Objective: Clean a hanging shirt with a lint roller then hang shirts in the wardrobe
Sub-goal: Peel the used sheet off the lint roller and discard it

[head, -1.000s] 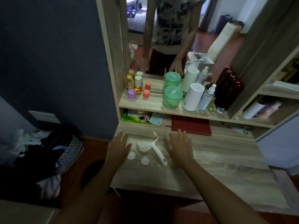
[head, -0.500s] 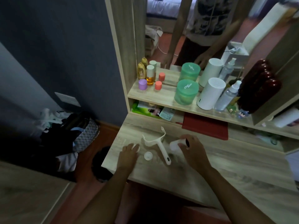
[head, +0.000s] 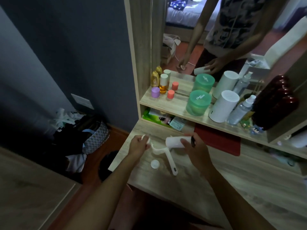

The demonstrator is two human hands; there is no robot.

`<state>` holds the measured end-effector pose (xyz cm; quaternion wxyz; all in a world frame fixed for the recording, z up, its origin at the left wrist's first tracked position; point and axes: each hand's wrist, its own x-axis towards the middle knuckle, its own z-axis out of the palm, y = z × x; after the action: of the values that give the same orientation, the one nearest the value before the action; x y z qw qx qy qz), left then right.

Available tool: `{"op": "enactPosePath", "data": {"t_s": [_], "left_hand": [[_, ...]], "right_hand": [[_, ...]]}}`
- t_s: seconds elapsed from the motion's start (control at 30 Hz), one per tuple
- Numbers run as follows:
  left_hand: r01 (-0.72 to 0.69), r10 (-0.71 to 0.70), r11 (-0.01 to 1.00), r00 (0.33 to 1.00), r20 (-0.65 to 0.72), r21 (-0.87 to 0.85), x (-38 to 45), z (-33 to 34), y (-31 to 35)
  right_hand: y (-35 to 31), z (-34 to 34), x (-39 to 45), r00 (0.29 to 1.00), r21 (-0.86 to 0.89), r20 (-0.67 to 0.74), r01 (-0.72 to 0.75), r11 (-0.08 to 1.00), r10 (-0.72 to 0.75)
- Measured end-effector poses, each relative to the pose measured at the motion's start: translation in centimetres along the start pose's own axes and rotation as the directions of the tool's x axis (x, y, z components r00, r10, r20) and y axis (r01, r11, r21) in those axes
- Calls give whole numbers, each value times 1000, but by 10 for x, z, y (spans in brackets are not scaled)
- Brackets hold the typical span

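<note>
Head cam, looks down, prob. close.

The small white round piece (head: 144,138) pinched in the left hand (head: 138,145) is mostly hidden by the fingers. The white cylindrical roll's (head: 177,141) right end disappears behind the right hand (head: 196,149). The dark clothes heap (head: 78,133) at the left is too dim to read.

Green jar (head: 198,103), white cylinder (head: 223,108), spray bottle (head: 240,110) on shelf (head: 159,103); mirror (head: 191,39) behind.
</note>
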<state>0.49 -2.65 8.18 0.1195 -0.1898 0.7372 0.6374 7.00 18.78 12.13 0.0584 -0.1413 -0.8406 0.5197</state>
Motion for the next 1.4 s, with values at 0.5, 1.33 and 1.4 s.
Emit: {"op": "enactPosePath", "data": {"t_s": [0.5, 1.33, 1.4], "left_hand": [[2, 4, 984, 1000, 30, -178, -27, -4, 56], [174, -145, 919, 984, 108, -353, -17, -24, 79], [188, -204, 909, 979, -3, -372, -18, -21, 82]], "right_hand": [[-56, 50, 1, 983, 203, 104, 127, 971, -150], [-78, 77, -2, 938, 103, -21, 346, 933, -346], [-80, 81, -2, 941, 100, -27, 338, 936, -337]]}}
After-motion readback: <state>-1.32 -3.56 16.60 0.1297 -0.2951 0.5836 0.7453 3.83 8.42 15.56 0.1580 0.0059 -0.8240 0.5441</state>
